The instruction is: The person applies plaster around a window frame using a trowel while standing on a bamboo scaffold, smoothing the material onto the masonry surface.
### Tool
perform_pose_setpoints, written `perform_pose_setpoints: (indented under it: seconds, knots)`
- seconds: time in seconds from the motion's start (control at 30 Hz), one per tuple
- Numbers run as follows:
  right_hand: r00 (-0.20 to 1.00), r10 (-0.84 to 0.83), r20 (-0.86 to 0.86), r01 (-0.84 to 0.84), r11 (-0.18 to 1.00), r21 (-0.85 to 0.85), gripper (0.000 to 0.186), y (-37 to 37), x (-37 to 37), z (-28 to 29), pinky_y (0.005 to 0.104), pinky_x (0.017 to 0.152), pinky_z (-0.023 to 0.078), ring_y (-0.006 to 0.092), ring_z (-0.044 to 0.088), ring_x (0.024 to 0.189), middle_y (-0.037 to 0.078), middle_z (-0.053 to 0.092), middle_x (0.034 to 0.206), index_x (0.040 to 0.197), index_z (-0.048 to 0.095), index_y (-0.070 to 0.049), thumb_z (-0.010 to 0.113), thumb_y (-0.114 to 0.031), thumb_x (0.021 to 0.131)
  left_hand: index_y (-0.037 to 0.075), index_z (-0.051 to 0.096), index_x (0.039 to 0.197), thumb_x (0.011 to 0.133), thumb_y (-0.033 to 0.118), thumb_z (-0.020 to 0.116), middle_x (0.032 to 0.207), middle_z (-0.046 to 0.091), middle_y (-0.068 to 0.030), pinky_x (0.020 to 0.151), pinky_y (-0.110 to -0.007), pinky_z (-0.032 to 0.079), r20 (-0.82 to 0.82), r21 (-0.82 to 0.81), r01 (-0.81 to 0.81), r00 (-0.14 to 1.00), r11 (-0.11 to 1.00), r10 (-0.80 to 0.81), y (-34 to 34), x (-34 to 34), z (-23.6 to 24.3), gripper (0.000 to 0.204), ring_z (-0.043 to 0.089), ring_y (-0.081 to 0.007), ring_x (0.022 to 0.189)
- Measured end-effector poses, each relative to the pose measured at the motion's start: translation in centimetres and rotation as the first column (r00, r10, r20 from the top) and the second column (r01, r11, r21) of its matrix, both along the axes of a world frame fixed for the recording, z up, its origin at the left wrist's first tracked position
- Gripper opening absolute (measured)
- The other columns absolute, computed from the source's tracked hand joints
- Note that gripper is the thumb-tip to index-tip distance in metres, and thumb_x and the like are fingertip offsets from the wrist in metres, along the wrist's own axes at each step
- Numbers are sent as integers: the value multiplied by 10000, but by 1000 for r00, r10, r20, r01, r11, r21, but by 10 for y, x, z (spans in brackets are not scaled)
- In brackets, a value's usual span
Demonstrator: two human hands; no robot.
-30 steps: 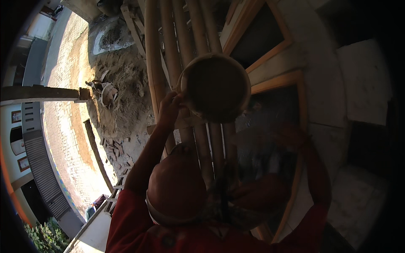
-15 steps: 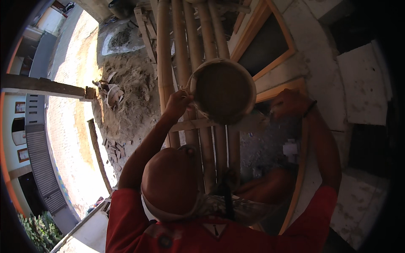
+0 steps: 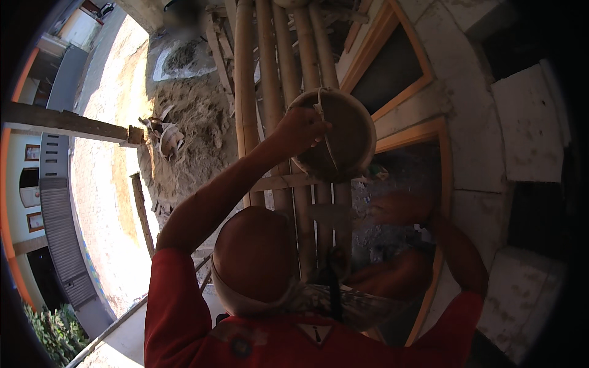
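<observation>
A round bucket [image 3: 370,132] with a pale rim stands on the bamboo poles, its inside dark and grey-brown. Its thin handle [image 3: 331,153] runs across the mouth. My left hand [image 3: 302,130] reaches over the left rim, fingers closed on that handle. To the lower right, my right hand [image 3: 400,208] is smeared by motion. A flat grey blade [image 3: 331,214], like a trowel's, extends leftward from it over the poles, below the bucket; its grip is hidden in the blurred hand.
Several bamboo poles [image 3: 246,104] run lengthwise beneath, with a crosspiece [image 3: 279,182]. Orange-framed openings [image 3: 443,159] and a pale wall [image 3: 478,153] stand on the right. A sand heap [image 3: 190,122] lies below left. My bent knee [image 3: 251,257] is close by.
My left hand has moved right from the bucket's left rim, bringing the handle across the mouth. The bucket has shifted slightly right. My right hand has come down and left with the blade.
</observation>
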State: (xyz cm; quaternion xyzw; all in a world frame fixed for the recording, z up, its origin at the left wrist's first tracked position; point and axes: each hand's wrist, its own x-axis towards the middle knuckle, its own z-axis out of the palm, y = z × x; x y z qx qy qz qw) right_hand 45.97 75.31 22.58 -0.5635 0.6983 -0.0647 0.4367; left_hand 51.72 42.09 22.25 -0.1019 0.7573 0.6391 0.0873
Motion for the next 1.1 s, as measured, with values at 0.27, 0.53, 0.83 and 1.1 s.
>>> perform_pose_setpoints:
  seconds: [0.27,0.53,0.83,1.1]
  knots:
    - [950,-299,93,309,944,-119,403,-23,-31,-37,436,709,514,302,665,726,120,664,794,1072,643,-5,667,-366,894,36,724,850,910,253,665,721,690,-53,585,-307,536,-150,-872,257,671,418,-726,31,-82,-4,233,683,-165,667]
    - [750,-603,272,548,796,256,336,-20,-37,23,278,548,466,96,555,598,27,584,738,1100,631,-22,631,-316,937,29,700,754,815,196,710,611,635,-59,454,-304,478,181,-213,321,941,923,-286,47,-79,46,178,612,-157,516]
    - [609,-599,520,538,794,284,312,-92,35,29,284,514,479,126,573,548,38,566,717,1057,544,-29,560,-332,983,46,710,870,811,275,707,702,661,-52,510,-319,521,223,-470,522,851,712,-476,63,-108,26,236,649,-189,599]
    - [357,-770,528,724,586,365,307,-88,5,15,288,456,474,124,565,508,52,571,698,1028,519,-41,490,-346,1026,107,736,843,820,249,676,684,690,-61,579,-380,548,315,-551,496,868,671,-383,85,-114,38,156,670,-202,588]
